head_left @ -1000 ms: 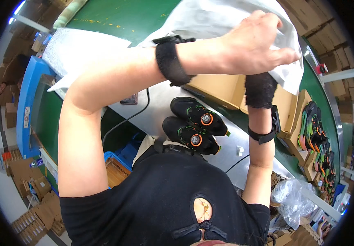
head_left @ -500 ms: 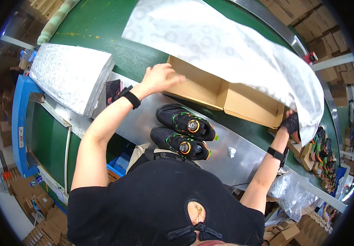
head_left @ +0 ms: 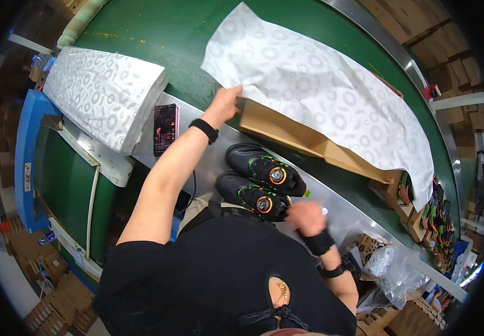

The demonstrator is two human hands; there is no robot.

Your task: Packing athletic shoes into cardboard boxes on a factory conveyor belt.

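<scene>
A white sheet of wrapping paper with a grey print lies over a long brown cardboard box, hiding most of its inside. My left hand pinches the sheet's near left edge, beside the box's left end. Below the box a pair of black shoes with green and orange trim sits side by side on the metal ledge. My right hand is smeared by motion at the shoes' right end; whether it touches them is unclear.
A thick stack of the same printed paper lies at the left, with a lit phone next to it. A blue frame stands at far left. More shoes and clear plastic bags are at the right. Green conveyor belt runs behind.
The sheet has come down over the box. My left hand now grips its edge. My right hand has left the sheet's right end and moved left to the shoes.
</scene>
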